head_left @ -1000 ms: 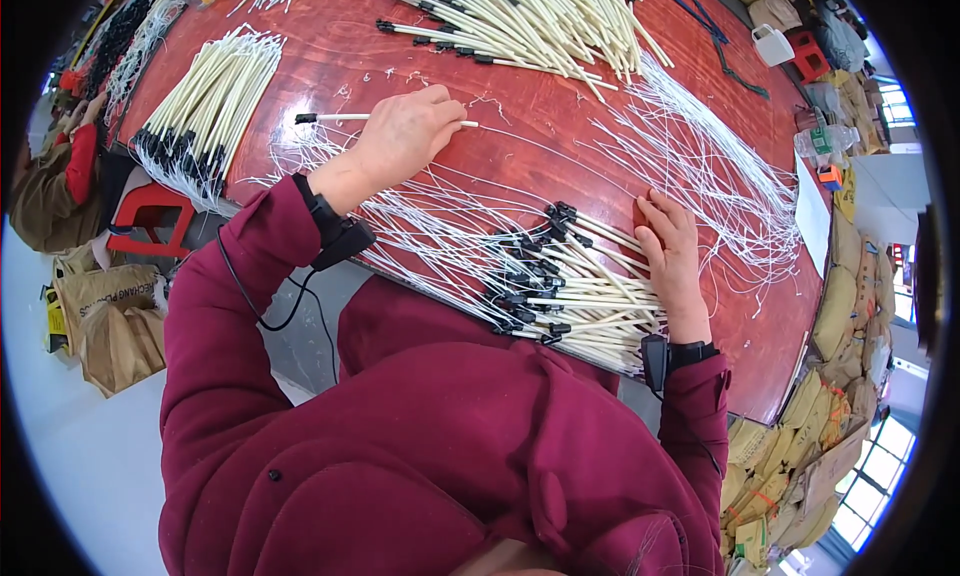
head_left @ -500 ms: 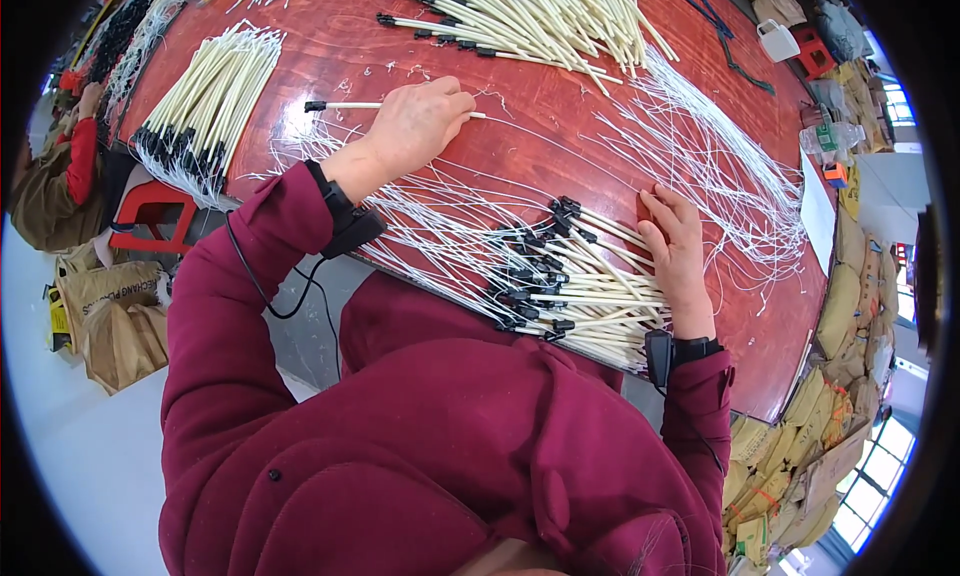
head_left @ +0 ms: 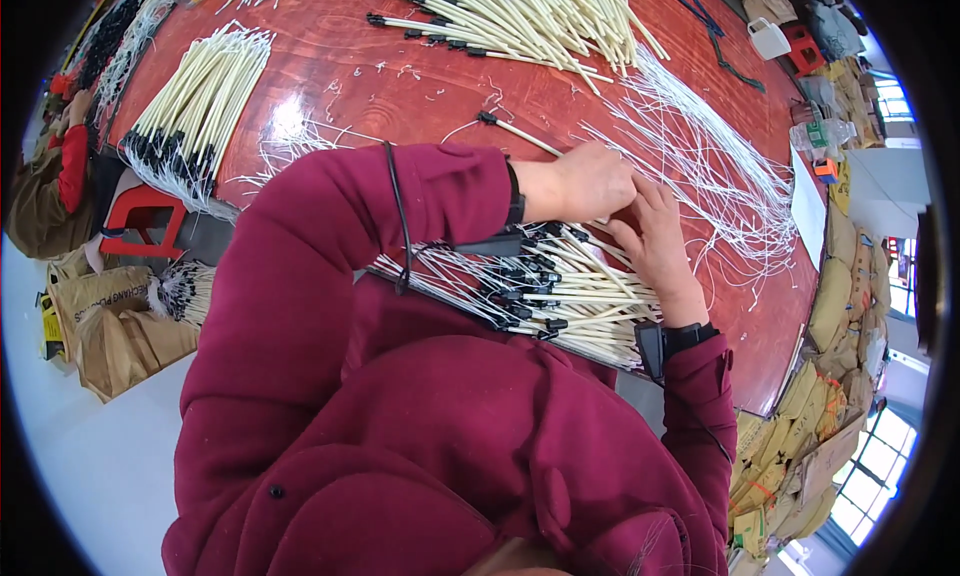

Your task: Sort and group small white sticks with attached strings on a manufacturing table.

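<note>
My left hand (head_left: pixel 595 181) is closed round a thin cream-coloured stick (head_left: pixel 525 137), whose black-capped end points up and left. Its fingertips meet those of my right hand (head_left: pixel 655 231), whose thumb and fingers are drawn together. What lies between the fingertips is hidden, including the stick's other end. Just below the hands is a pile of similar cream sticks (head_left: pixel 600 301) with black caps. White strings (head_left: pixel 440 268) trail from that pile to the left, partly under my left forearm.
A larger pile of capped sticks (head_left: pixel 540 21) lies at the far side of the red table (head_left: pixel 400 106), its white strings (head_left: pixel 710 156) spreading right. Another bundle (head_left: pixel 205 91) lies far left. A red stool (head_left: pixel 145 216), paper bags (head_left: pixel 135 346) and a person's red sleeve (head_left: pixel 75 166) are at left.
My left hand has moved right with the stick, up to my right hand, and the stick has turned to slope down rightward. My right hand has shifted slightly; its fingers have drawn in.
</note>
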The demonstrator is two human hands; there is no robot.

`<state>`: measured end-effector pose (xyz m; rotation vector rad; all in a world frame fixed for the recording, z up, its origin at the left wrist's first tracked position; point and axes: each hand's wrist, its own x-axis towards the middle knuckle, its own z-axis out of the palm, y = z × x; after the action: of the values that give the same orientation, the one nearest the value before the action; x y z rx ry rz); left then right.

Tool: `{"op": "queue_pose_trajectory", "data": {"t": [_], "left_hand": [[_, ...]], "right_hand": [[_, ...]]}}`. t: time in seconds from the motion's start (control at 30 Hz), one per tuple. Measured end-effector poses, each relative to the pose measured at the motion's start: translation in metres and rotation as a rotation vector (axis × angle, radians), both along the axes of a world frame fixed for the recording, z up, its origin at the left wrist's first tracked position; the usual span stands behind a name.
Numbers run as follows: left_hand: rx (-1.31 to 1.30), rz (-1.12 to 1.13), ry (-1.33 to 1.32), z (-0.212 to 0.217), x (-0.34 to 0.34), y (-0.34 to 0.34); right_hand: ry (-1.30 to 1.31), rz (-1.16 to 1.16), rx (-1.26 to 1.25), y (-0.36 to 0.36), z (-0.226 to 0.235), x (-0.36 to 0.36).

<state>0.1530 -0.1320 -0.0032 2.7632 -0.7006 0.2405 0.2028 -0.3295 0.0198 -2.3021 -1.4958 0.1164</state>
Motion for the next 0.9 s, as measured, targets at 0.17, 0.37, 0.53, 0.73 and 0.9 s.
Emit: {"op": "queue_pose_trajectory", "data": {"t": [0.17, 0.37, 0.53, 0.73, 0.9], "left_hand": [[0.051, 0.135, -0.033, 0.014, -0.024, 0.020], [-0.070, 0.424, -0.142, 0.015, -0.074, 0.117], [-0.158, 0.404, -0.057, 0.012, -0.083, 0.128], [-0.132, 0.267, -0.149, 0.004, -0.059, 0.103], [-0.019, 0.120, -0.095, -0.005, -0.036, 0.086]], "right_hand": [[-0.113, -0.078, 0.118, -0.006, -0.009, 0.003], [-0.120, -0.068, 0.069, -0.003, 0.001, 0.012], [-0.147, -0.040, 0.076, 0.016, 0.006, 0.006], [-0.177, -0.034, 0.054, 0.002, 0.010, 0.006], [-0.168, -0.013, 0.049, -0.016, 0.008, 0.002]]}}
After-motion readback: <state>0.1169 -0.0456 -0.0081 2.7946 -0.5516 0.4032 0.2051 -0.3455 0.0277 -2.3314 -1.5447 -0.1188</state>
